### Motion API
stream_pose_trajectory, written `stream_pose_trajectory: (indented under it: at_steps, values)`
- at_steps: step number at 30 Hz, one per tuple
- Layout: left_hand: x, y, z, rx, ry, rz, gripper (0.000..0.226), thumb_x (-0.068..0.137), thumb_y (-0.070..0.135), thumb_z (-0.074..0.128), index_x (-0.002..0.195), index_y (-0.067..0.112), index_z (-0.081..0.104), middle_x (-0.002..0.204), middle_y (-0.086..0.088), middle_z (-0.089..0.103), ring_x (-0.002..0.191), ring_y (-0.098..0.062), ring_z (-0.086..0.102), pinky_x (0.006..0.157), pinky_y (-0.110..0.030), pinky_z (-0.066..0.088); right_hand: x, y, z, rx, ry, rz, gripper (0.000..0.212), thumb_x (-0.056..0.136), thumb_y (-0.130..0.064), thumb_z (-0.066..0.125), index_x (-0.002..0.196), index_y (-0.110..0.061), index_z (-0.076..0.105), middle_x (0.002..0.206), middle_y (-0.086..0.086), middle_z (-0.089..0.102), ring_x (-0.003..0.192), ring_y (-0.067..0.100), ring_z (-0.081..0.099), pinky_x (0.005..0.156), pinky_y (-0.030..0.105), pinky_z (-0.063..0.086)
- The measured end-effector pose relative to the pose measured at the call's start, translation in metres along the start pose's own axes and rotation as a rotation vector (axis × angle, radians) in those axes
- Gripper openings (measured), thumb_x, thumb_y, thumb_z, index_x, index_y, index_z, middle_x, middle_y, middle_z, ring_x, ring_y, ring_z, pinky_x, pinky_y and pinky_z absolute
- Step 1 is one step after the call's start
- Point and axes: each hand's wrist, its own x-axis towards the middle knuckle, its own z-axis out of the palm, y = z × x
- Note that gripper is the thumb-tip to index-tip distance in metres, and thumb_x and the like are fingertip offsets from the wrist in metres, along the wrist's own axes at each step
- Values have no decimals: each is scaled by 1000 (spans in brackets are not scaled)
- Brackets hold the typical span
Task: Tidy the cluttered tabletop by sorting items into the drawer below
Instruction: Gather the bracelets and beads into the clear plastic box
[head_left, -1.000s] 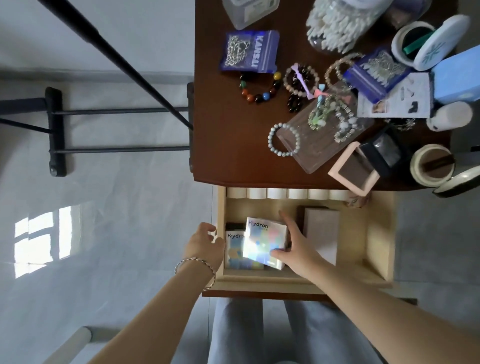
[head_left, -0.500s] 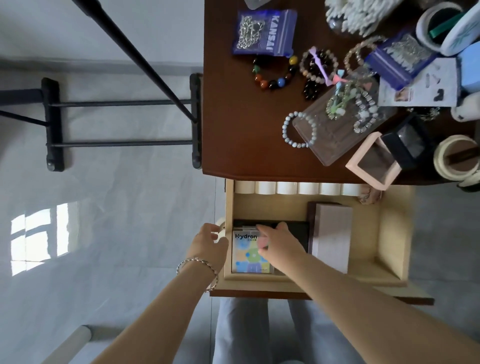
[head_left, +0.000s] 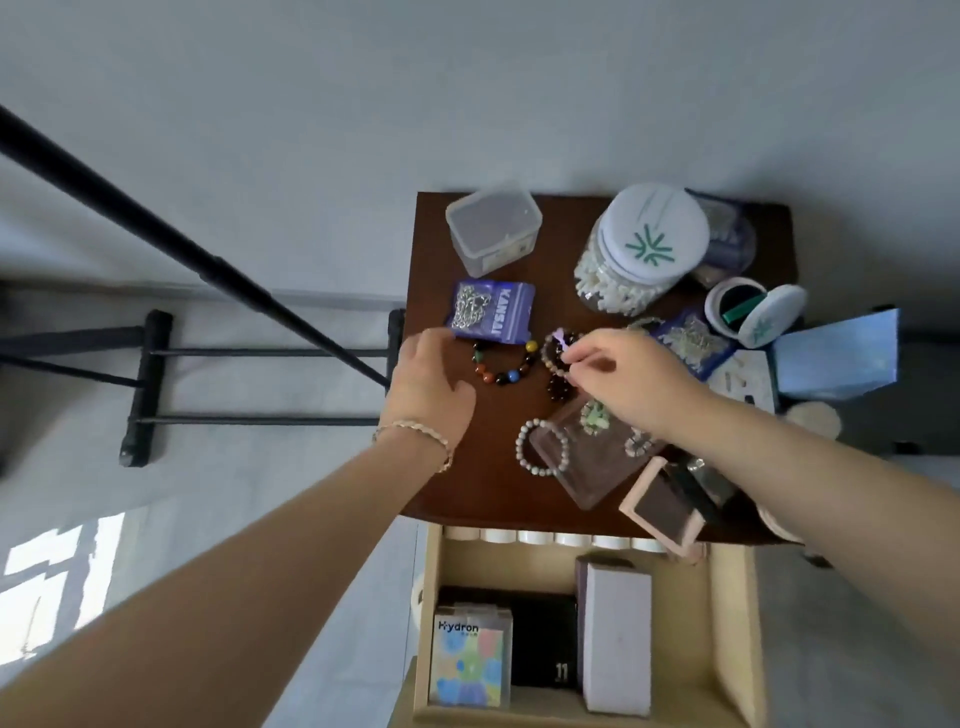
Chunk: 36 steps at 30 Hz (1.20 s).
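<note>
I observe both hands over the dark wooden desk (head_left: 447, 478), with the drawer (head_left: 732, 623) below it standing open. My left hand (head_left: 428, 387) lies at the desk's left edge, fingers loosely curled, its fingertips touching the lower corner of the purple KANSAI packet (head_left: 493, 312); its grip is narrow and closed on nothing I can confirm. My right hand (head_left: 631, 382) reaches in from the right, thumb and forefinger pinched on the beige bead bracelet (head_left: 550, 358) that carries a small lilac bow, beside a dark red bead cluster (head_left: 558, 388). Between the hands lies the multicoloured bead bracelet (head_left: 504, 369), flat on the desk. A grey bead bracelet (head_left: 540, 449) rests against a clear tray (head_left: 597, 467) just below the right hand. At the back stand a clear lidded box (head_left: 493, 231) and a jar of cotton swabs (head_left: 639, 254). In the drawer, the Hydron box (head_left: 470, 657) sits front left, a black box (head_left: 545, 644) beside it, and a pale lilac box (head_left: 615, 634) to the right.
</note>
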Motion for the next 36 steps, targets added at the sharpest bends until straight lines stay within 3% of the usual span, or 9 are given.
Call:
stream_pose_trajectory:
  at_steps: [5,8,13,17,21,24,27,30,36]
  values:
    - [88,47,10,257,78,115,81,77,15,65,144,16,19,154,-2,13,140,-24,18,110,-39,26,32,12,-31,97,108,6,19,91,-16,51,105,-20,63,99,1,65,67,3,53,48,7,41]
    - [132,62,20,402,24,83,94,78,25,69,148,18,6,157,1,3,145,-21,2,111,-45,20,34,22,-28,105,91,-5,18,91,-15,48,100,-24,62,94,-1,65,76,4,59,57,10,42]
    - [159,66,27,408,93,124,78,76,27,70,140,16,27,142,-5,32,132,-27,31,100,-43,34,30,37,-18,43,43,-15,21,91,-14,46,96,-25,62,92,-9,66,91,6,61,80,26,51]
    - [126,70,6,-43,278,218,81,66,43,65,136,15,36,132,-6,35,118,-25,44,99,-36,39,24,29,-11,182,254,-105,20,91,-11,53,107,-19,62,93,-14,60,89,-3,57,78,7,45]
    - [64,57,-16,-213,-22,218,94,57,36,77,139,23,33,123,2,39,116,-13,48,94,-15,37,15,8,-4,-14,394,-456,41,92,-30,49,130,-15,49,127,-1,48,120,8,42,104,11,26]
    - [22,33,-27,-314,-270,150,91,63,15,80,136,30,27,102,3,56,88,-1,60,71,-9,47,10,9,11,-235,242,-573,51,94,-45,34,131,-14,48,135,7,48,128,17,37,108,24,26]
    - [-5,11,-25,-231,-424,66,92,67,16,78,139,30,23,89,9,54,74,-3,57,62,-6,47,0,16,29,-378,202,-637,53,96,-48,27,116,-12,60,118,6,62,112,17,52,96,31,41]
    - [-18,-10,-22,-301,-553,-30,101,57,29,78,139,38,19,101,1,61,84,-12,66,76,-26,57,-12,16,47,-407,161,-695,53,98,-43,24,104,-9,63,95,3,66,83,20,61,79,25,39]
    - [-52,-36,-23,-335,-625,227,111,61,4,82,138,37,10,102,14,59,97,6,59,75,-7,47,-5,20,57,50,45,-206,29,100,-29,31,99,-21,58,86,-12,62,84,6,60,73,23,44]
